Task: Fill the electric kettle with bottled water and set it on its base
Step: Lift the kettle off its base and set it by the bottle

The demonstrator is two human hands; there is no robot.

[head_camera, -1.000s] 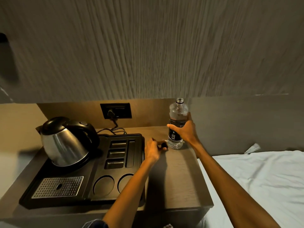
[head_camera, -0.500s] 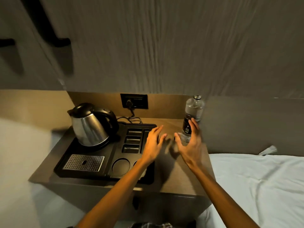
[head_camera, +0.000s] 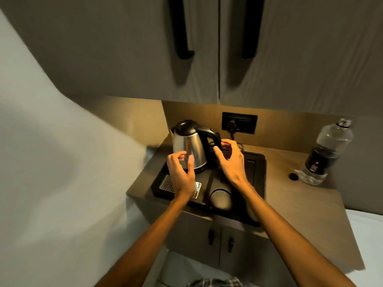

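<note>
While the kettle point(head_camera: 189, 148) sits on its base in the black tray point(head_camera: 260, 175), both spread, empty hands should close firmly: the right hand point(head_camera: 231, 160) around the black handle point(head_camera: 213, 137), the left hand point(head_camera: 181, 172) steadying the steel body, lifting straight up toward the uncapped bottle point(head_camera: 325, 154) on the desk point(head_camera: 300, 199).

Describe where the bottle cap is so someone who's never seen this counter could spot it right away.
Start at the wooden counter under the cupboards and look to its right end, where a clear water bottle stands open. The bottle cap lies on the wood just left of the bottle's base. It is a small dark round disc, the only loose thing there.
</note>
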